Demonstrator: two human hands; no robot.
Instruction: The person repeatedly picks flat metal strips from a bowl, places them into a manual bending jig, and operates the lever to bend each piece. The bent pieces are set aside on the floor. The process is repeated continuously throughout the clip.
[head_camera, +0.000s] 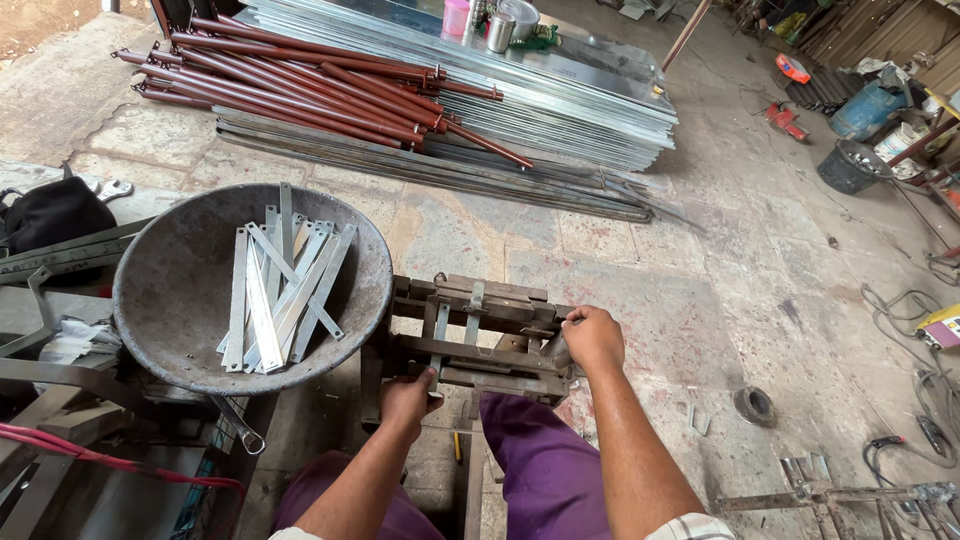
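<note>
A rusty metal press-like jig (480, 330) stands in front of me, between my knees in purple trousers. My left hand (408, 398) pinches a thin metal strip (437, 345) that stands upright in the jig's near side. My right hand (592, 337) is closed around the jig's handle at its right end. To the left, a wide grey metal pan (160, 290) holds several flat silver strips (280, 295) lying crosswise.
A stack of galvanised sheets (560, 90) and dark red pipes (310, 85) lie on the concrete floor beyond. A black bag (50, 215) and a spanner (240, 430) sit left. Cables (900, 320), buckets and tools lie to the right.
</note>
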